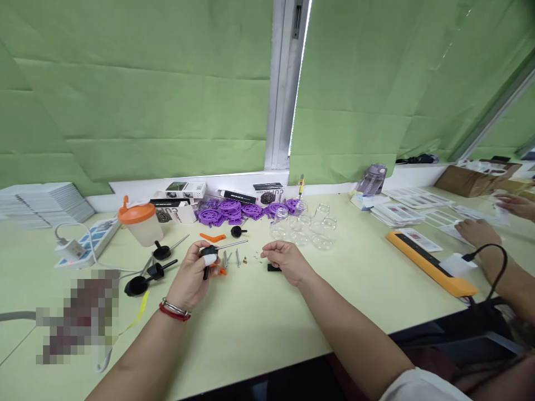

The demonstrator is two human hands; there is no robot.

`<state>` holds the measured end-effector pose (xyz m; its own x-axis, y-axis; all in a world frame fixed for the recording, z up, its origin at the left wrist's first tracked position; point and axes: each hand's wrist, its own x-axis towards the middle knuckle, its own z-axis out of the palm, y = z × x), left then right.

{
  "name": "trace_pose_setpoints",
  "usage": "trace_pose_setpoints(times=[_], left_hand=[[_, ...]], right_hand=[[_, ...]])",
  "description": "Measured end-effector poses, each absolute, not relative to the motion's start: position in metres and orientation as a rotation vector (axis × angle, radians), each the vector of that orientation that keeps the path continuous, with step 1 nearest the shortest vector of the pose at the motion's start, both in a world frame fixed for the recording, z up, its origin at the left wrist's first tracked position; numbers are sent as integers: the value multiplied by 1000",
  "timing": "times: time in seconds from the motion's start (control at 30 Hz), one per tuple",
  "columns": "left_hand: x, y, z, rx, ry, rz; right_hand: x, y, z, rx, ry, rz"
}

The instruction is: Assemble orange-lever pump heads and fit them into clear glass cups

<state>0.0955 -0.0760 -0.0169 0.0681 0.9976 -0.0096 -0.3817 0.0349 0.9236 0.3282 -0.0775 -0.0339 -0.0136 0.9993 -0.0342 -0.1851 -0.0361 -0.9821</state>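
My left hand (188,278), a red band and bangle on its wrist, is closed around a black plastic part with a metal rod (232,244) that points right. My right hand (288,260) hovers low over the table with thumb and fingertips pinched together; what they hold, if anything, is too small to name. A small black piece (273,268) lies partly hidden beneath it. Between the hands are metal pins or screws (238,258), tiny brass pieces (244,260) and tiny pale bits (256,255). One orange lever (212,238) lies behind my left hand, and another orange piece (221,271) shows beside its fingers.
Black cup-shaped parts (137,285) with rods lie left, near an orange-lidded shaker (142,223) and power strip (90,245). Behind are purple plastic parts (229,210), boxes and clear glass-like vessels (321,239). At right, an orange power strip (426,262), papers and another person's hands (478,231).
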Motion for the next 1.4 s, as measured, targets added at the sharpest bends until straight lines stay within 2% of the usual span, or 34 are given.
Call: trace_pose_setpoints(times=[0.53, 1.4], left_hand=[[116, -93, -49, 1315, 1199, 1163], [109, -86, -54, 1376, 1225, 1101]], right_hand=[[326, -83, -56, -1044, -1238, 1175], [327, -78, -62, -1098, -1271, 1126]])
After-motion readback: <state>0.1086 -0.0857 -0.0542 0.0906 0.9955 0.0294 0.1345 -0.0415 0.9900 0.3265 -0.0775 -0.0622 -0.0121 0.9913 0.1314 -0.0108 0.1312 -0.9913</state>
